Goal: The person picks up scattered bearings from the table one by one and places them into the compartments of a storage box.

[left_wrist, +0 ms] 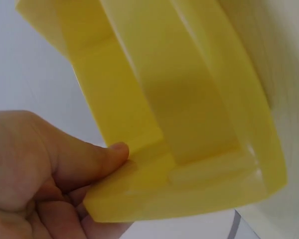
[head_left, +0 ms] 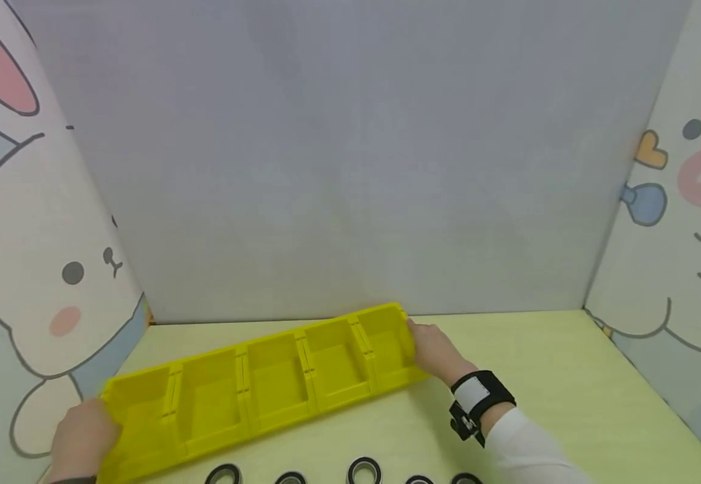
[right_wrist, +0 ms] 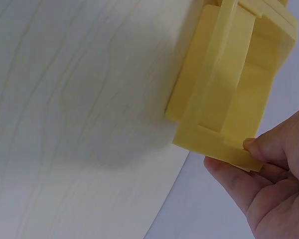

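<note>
A long yellow bin row [head_left: 275, 374] with several compartments slants across the head view, its right end farther back than its left. My left hand [head_left: 84, 433] grips its left end; in the left wrist view the thumb [left_wrist: 117, 149] lies over the rim and the other fingers are below. At the opposite end my right hand [head_left: 437, 351] pinches the rim, with the thumb [right_wrist: 251, 144] on the inside and a finger beneath. The compartments in sight hold nothing. Several black-rimmed ring bearings [head_left: 364, 472] lie at the bottom edge of the head view, partly cut off.
A pale wood-grain table [head_left: 538, 376] lies under everything. Behind it stands a grey wall panel [head_left: 350, 168]. Side panels with a cartoon rabbit [head_left: 35, 282] and a cartoon pig [head_left: 677, 269] flank the table. The right wrist wears a black strap [head_left: 483, 400].
</note>
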### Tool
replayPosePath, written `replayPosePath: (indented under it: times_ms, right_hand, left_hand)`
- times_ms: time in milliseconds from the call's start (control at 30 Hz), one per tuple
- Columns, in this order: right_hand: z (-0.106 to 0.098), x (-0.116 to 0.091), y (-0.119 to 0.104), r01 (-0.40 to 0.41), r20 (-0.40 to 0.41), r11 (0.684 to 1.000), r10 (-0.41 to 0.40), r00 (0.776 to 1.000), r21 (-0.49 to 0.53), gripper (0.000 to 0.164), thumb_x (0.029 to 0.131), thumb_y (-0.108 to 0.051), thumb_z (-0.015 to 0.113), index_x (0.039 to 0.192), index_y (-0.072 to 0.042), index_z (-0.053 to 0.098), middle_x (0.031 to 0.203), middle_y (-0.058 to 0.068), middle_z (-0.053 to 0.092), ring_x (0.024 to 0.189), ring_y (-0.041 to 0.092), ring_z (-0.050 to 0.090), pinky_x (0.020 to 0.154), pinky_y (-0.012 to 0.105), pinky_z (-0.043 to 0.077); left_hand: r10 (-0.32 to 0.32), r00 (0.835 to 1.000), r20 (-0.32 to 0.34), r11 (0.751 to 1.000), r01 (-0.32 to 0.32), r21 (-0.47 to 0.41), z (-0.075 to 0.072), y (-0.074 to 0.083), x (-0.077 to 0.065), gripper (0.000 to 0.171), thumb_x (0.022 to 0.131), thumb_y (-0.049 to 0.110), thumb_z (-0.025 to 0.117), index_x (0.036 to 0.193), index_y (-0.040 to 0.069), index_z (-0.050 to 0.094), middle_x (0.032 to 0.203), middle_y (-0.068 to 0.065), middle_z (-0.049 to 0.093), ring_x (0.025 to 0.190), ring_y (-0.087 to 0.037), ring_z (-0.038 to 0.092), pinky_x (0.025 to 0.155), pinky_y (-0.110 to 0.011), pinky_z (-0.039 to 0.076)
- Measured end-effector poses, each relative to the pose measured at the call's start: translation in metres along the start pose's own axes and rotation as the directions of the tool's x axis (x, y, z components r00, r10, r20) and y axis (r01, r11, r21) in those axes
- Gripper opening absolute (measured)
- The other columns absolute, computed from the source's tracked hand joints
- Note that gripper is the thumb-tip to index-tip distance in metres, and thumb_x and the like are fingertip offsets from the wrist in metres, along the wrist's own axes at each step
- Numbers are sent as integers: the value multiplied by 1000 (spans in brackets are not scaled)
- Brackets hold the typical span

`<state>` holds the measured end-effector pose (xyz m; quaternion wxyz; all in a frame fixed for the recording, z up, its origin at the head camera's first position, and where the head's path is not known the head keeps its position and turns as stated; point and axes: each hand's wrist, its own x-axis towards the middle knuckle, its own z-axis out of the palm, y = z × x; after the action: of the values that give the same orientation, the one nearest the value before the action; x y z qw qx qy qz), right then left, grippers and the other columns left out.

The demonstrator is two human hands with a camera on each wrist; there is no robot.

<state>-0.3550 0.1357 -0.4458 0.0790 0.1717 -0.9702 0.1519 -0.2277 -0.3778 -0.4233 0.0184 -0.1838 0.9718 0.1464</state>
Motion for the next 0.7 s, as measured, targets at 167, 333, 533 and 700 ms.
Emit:
replayPosePath:
  times_ms: [167,333,533,700]
  right_hand:
    - [-7,-14,16,-12,-11,999,13,1000,29,54,81,11,54,133,8,45,113,25,62,72,20,51,63,31,41]
    - [-15,-26,31,-23,-22,999,24,999,41,53,81,12,51,134,9,44,115,27,60,69,20,47,61,30,40]
    - [-23,-41,50,-15,-59,999,17,998,38,49,83,10,49,132,12,44,114,29,60,72,21,52,64,32,42]
    - [-28,-54,63,-13,-92,999,18,996,52,48,83,10,49,131,13,45,106,30,62,61,19,44,57,30,39]
  left_hand:
    - [37,999,-9,999,-37,-6,5,14,2,9,81,-2,54,80,-11,53,68,-13,49,62,-23,47,59,-34,41]
    - [98,993,-65,995,-98,-3,10,29,3,6,80,-2,53,76,-7,52,66,-12,47,61,-23,46,57,-33,39]
    - [148,984,-94,988,-152,-36,13,50,4,5,79,-3,53,78,-7,51,66,-12,46,59,-23,45,54,-33,37]
    - [200,970,-136,977,-207,-41,22,63,10,4,79,-4,51,77,-7,51,64,-11,44,57,-23,43,53,-33,36]
